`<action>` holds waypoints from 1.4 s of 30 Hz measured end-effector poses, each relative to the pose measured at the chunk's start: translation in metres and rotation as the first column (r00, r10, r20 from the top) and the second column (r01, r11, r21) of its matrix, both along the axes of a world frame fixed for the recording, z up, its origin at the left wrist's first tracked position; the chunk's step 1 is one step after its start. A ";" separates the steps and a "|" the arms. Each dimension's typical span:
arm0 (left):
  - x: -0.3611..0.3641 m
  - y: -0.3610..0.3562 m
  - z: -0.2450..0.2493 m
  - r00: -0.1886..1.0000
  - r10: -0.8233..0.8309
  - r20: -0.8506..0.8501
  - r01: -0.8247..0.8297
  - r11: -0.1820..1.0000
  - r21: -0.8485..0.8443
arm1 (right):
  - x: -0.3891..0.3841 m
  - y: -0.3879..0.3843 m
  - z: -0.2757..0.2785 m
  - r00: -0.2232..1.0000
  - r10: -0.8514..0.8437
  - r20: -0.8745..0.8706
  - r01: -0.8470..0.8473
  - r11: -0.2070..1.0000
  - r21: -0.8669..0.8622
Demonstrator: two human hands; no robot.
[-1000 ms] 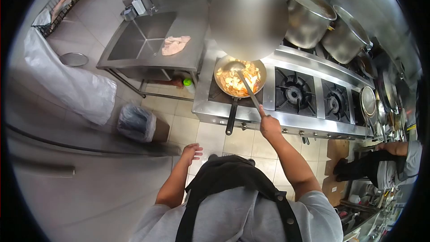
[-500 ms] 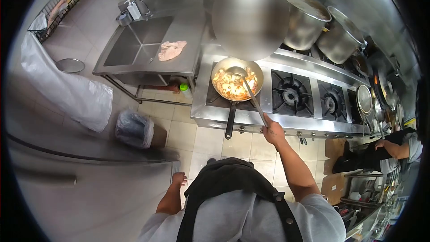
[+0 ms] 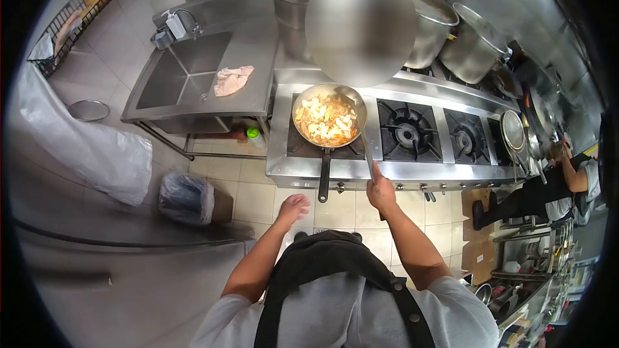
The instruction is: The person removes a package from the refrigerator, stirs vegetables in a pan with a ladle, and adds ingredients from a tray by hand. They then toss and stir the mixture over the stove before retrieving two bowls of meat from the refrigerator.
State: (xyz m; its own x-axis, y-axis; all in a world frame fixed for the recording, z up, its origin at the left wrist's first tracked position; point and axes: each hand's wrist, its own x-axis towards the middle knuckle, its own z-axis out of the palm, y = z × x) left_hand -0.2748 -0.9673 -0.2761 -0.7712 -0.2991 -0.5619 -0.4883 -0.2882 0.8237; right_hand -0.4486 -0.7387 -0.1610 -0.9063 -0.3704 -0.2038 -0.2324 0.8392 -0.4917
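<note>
**One pan, one ladle, lots of steel**

So here's the scene, looking down from up high. The right hand [image 3: 380, 190] is wrapped tight around the end of one long ladle [image 3: 360, 132]. The ladle's bowl sits at the far rim of the pan [image 3: 324, 177]. There's just one pan on the go, parked on the leftmost burner of the stove [image 3: 290, 164], with its dark handle sticking out over the front edge toward the person. It's full of pale and orange chunks of food [image 3: 325, 122].

The left hand [image 3: 293, 208] is empty, with the fingers loose and slightly apart. It hangs over the floor tiles just below and left of the pan handle and isn't touching anything.

Counting the rest: there are two bare burners [image 3: 406, 132] to the right of the pan, so three in total that I can make out. Two big pots [image 3: 445, 22] stand at the back of the stove. There might be a third further left, but the view up there is too smeared to be sure.

Left of the stove is one sink [image 3: 180, 77] with one crumpled cloth [image 3: 232, 80] lying on its counter. One green-capped bottle [image 3: 253, 133] stands on the floor between the sink and the stove. One bin [image 3: 187, 196] with a plastic liner sits nearer the person.

One other person [image 3: 554, 187] is working way off at the right edge, well apart from the pan.
</note>
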 end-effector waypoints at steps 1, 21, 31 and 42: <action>-0.018 0.009 0.008 0.999 -0.026 -0.031 0.026 1.000 0.008 | 0.003 -0.004 -0.007 1.000 -0.001 -0.003 0.001 1.000 0.001; -0.077 0.062 0.022 0.993 0.106 0.043 -0.110 0.988 0.105 | 0.090 0.027 0.049 0.991 0.118 0.057 -0.105 0.976 -0.189; -0.068 0.037 0.021 0.999 0.035 0.006 -0.035 0.994 0.107 | 0.084 0.018 0.032 0.983 0.077 -0.166 -0.107 0.978 -0.179; -0.069 0.038 -0.003 0.994 0.011 -0.111 0.045 0.870 0.491 | 0.070 0.031 0.024 0.982 0.119 0.143 -0.022 0.837 -0.546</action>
State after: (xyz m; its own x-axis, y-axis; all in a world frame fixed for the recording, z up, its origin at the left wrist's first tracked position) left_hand -0.3433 -0.9291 -0.2793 -0.8371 0.0083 -0.5470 -0.4146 -0.6621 0.6243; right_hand -0.3782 -0.7075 -0.1372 -0.8445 -0.5270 -0.0956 -0.1560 0.4126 -0.8974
